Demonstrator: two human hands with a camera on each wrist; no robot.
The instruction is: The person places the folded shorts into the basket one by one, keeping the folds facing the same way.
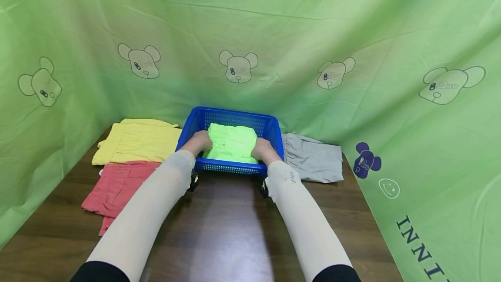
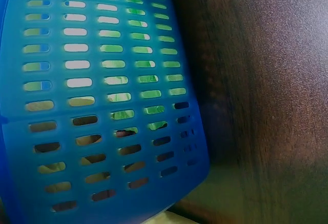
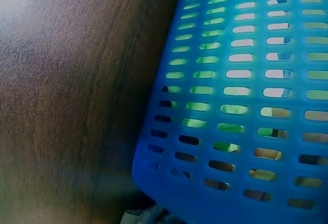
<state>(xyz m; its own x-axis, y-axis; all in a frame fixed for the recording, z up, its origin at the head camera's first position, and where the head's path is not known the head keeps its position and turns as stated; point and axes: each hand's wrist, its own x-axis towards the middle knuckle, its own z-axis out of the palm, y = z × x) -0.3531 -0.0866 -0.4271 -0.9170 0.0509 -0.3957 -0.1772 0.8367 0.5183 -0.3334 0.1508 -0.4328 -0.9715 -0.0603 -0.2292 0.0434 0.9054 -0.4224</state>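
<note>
A folded neon-green garment (image 1: 232,143) lies in the blue plastic basket (image 1: 235,169) at the back of the table. My left hand (image 1: 202,141) reaches over the front rim and grips the garment's left edge, with its fingers mostly hidden. At the opposite edge, my right hand (image 1: 264,149) holds the cloth in a similar way. Both wrist views face the slotted front wall of the basket (image 2: 92,147), and bright green cloth (image 3: 197,106) shows through its slots.
On the left, a folded yellow garment (image 1: 137,142) lies behind red shorts (image 1: 121,184). Grey folded clothing with a gathered waistband (image 1: 313,158) sits right of the basket. A green printed curtain (image 1: 274,25) encloses the wooden table (image 1: 223,229) at the back and sides.
</note>
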